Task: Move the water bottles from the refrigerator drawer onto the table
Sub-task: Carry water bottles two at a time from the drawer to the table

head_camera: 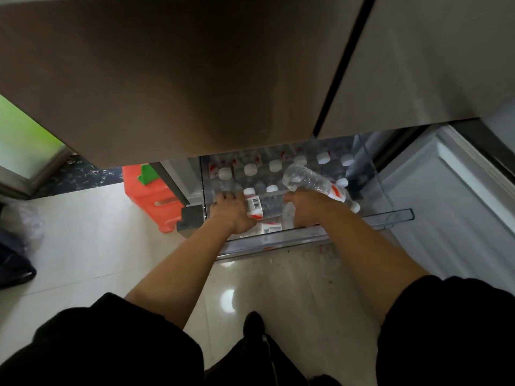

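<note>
Pale glossy floor tiles [83, 246] fill the lower view, and brown refrigerator doors [181, 79] hang over the top half. At 1 o'clock from the person's knees, the clear drawer [315, 237] stands pulled out below those doors. It is packed with upright bottles [274, 165], their white caps in rows toward its 12 o'clock side. At the drawer's 7 o'clock corner the left hand [232, 211] curls round a lying bottle [255, 208], whose barcode label faces up. Just beside it, at 3 o'clock, the right hand [303, 207] grips a tilted bottle [315, 183], raised above the caps with its cap pointing to 4 o'clock. Another clear bottle shows under that hand; whether it is held cannot be told. An orange stool [150, 199] stands close to the drawer's 9 o'clock side. A white panel [446, 204] borders it at 3 o'clock. Bare floor lies open at 6 o'clock, between the drawer's front rim and the person.
</note>
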Tool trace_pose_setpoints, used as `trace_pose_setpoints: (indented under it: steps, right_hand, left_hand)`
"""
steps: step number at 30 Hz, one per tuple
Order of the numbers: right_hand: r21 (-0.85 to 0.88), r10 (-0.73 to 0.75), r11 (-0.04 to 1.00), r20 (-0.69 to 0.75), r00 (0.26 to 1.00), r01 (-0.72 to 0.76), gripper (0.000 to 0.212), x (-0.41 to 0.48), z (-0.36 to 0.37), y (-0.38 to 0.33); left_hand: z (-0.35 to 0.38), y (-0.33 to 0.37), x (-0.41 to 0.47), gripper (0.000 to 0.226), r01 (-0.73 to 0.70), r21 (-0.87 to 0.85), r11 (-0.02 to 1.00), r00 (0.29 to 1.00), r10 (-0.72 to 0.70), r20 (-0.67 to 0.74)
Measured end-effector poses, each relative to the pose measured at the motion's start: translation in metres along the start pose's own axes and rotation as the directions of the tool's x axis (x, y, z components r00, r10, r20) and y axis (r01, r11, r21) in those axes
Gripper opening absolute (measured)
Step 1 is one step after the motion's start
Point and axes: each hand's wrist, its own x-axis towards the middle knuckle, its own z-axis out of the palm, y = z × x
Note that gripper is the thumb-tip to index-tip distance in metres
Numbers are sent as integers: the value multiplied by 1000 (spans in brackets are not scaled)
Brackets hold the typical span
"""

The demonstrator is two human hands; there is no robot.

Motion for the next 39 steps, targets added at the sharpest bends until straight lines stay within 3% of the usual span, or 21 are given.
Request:
trace_pose_setpoints:
  steps: [2, 6, 11, 15, 18, 26, 30, 33, 37, 39]
  right_hand:
    - [-37, 40, 999, 1, 999, -40, 82, 4, 1, -3]
    - [53, 165, 985, 24, 986, -166, 90, 4, 2, -1]
    - [59, 267, 963, -38, 963, -264, 65, 7, 8, 4]
    - [29, 200, 980, -116, 973, -198, 64, -4, 2, 10]
    - [-13, 134, 990, -259, 957, -142, 72, -20, -14, 11]
    - [218, 67, 975, -453, 889, 38, 85, -58, -38, 15]
    - [392, 84, 911, -477, 875, 126, 76, -73, -39, 47]
    - [423, 140, 905, -404, 904, 49, 81, -77, -41, 71]
    - [245, 178, 962, -228, 957, -120, 109, -76, -58, 85]
    - [69, 162, 986, -162, 973, -152, 95, -74, -65, 83]
  left_hand:
    - [2, 0, 2, 96, 5, 3, 1000, 1000, -5, 6]
    - [2, 0, 4, 94, 10, 30, 999, 1000, -9, -10]
    - [-4, 0, -6, 89, -12, 116, 993, 996, 21, -81]
    - [-12, 0, -19, 87, -58, 91, 994, 987, 71, -141]
    - [-29, 3, -36, 81, -81, 115, 990, 976, 103, -192]
    - [-74, 28, -76, 57, 16, 266, 964, 906, 99, -411]
    - [-81, 35, -86, 55, 81, 154, 985, 894, -3, -447]
    - [-73, 40, -87, 64, 83, 38, 996, 874, -55, -483]
    - [-52, 46, -83, 69, 1, -168, 986, 778, -107, -620]
    - [-43, 49, -80, 68, -70, -283, 957, 745, -138, -652]
